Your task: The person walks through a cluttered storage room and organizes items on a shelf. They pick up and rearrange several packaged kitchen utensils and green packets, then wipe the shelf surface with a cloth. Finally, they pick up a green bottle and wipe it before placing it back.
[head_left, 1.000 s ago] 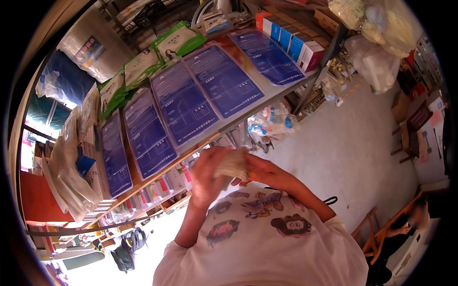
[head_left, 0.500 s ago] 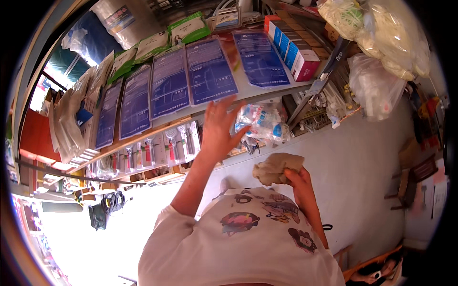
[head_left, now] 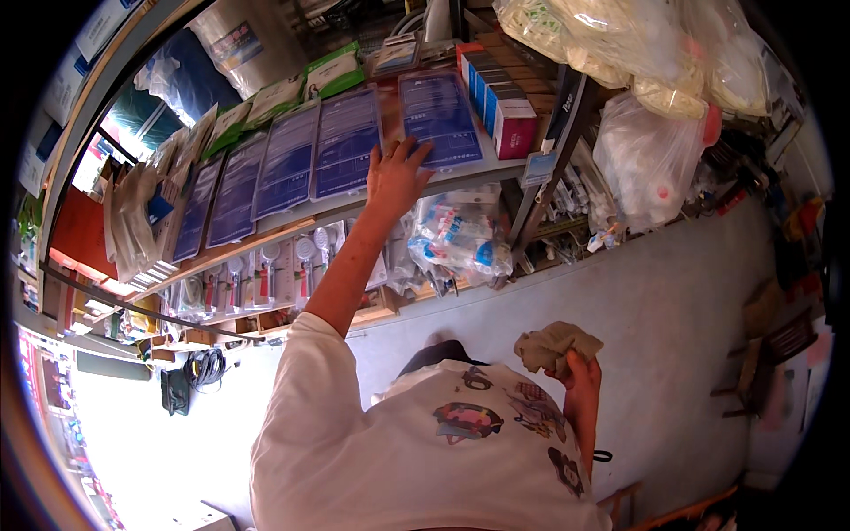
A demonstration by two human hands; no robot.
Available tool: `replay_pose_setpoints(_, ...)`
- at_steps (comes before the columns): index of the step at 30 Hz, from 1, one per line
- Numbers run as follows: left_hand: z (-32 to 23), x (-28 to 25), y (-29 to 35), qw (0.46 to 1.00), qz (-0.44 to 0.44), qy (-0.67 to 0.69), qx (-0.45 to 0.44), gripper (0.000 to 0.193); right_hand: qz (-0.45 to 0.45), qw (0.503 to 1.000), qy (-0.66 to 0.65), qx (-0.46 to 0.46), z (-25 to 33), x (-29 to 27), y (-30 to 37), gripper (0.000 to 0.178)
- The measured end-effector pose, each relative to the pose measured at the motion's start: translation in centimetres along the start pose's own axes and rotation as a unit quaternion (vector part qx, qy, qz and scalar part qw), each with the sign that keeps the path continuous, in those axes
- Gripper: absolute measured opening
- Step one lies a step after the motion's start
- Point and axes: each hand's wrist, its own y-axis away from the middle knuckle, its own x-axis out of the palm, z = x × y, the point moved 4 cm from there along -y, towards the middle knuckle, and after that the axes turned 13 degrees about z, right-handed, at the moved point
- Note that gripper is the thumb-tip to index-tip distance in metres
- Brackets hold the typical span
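My left hand (head_left: 396, 181) reaches over the front edge of a shelf (head_left: 332, 205), fingers spread and holding nothing. Its fingertips are at the gap between two flat blue-and-clear packages, one on the left (head_left: 343, 146) and one on the right (head_left: 440, 119). Whether they touch the shelf or a package, I cannot tell. In my right hand (head_left: 582, 379), low and away from the shelf, is a crumpled brown cloth (head_left: 551, 345), pinched between thumb and fingers. More blue packages (head_left: 239, 190) lie in a row to the left.
Below the shelf edge hangs a clear bag of blue-and-white packets (head_left: 460, 232). A dark metal upright (head_left: 556, 146) stands right of it, beside a pink-ended box (head_left: 514, 131). Large plastic bags (head_left: 642, 164) hang at the right. Packaged shower heads (head_left: 305, 252) line the lower level.
My left hand has moved from in front of the shelf up over its edge, to the blue packages. My right hand, still holding the cloth, has shifted right and slightly down. The view has shifted.
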Motion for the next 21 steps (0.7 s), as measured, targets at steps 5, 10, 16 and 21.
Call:
replay_pose_setpoints(5, -0.7, 1.3, -0.2, 0.999, -0.009, -0.037, -0.031, 0.046, 0.006, 1.0, -0.018, 0.006, -0.2, -2.0, -0.3, 0.043)
replay_pose_setpoints(10, -0.3, 2.1, -0.5, 0.999, -0.031, -0.005, -0.039, 0.045, 0.02, 1.0, -0.017, 0.006, 0.1, -3.5, -1.2, 0.042)
replay_pose_setpoints(16, -0.8, 3.3, -0.4, 0.994, -0.059, 0.063, -0.063, 0.045, 0.016, 1.0, -0.021, -0.006, 1.8, -6.1, -3.1, 0.042)
replay_pose_setpoints(21, -2.9, 1.3, -1.3, 0.996, -0.03, -0.035, -0.076, 0.048, 0.027, 0.998, 0.03, -0.038, 3.9, -9.6, -6.1, 0.045)
